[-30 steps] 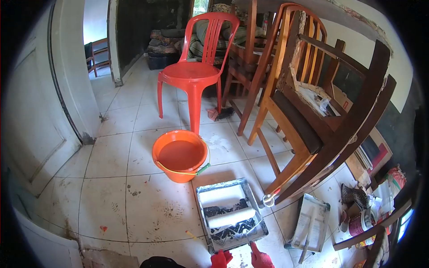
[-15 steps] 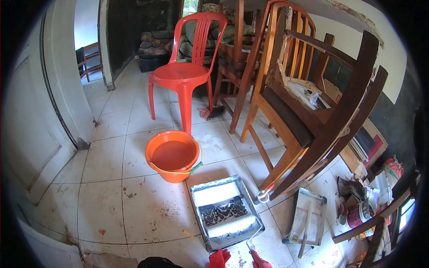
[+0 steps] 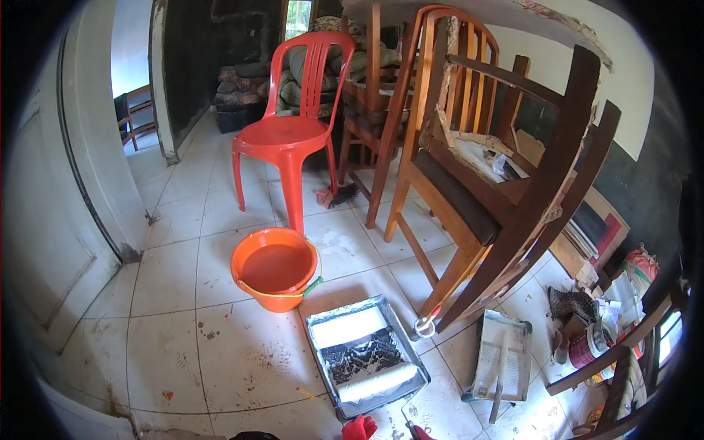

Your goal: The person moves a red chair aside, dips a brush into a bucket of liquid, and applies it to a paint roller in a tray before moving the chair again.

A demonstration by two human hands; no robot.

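A paint tray (image 3: 314,323) lies on the tiled floor, with white paint in its far end and black-and-white smears across its middle. The white paint roller (image 3: 378,381) rests across the tray's near part, its wire frame (image 3: 408,412) running down to the handle. At the bottom edge, my right hand (image 3: 421,433) is closed on that handle, mostly cut off by the frame. My left hand (image 3: 359,427), in a red glove, is just below the tray's near edge; only the tops of its fingers show, and I cannot tell whether it grips anything.
An orange bucket (image 3: 273,301) of reddish liquid stands before a red plastic chair (image 3: 290,132). Stacked wooden chairs (image 3: 469,191) fill the right. A small cup with a brush (image 3: 424,326) sits beside the tray; a second paint tray (image 3: 484,359) lies right. Several containers (image 3: 587,348) clutter the far right.
The view has shifted slightly, so the floor items sit lower and further left. Both hands have sunk toward the bottom edge. The roller still rests in the tray.
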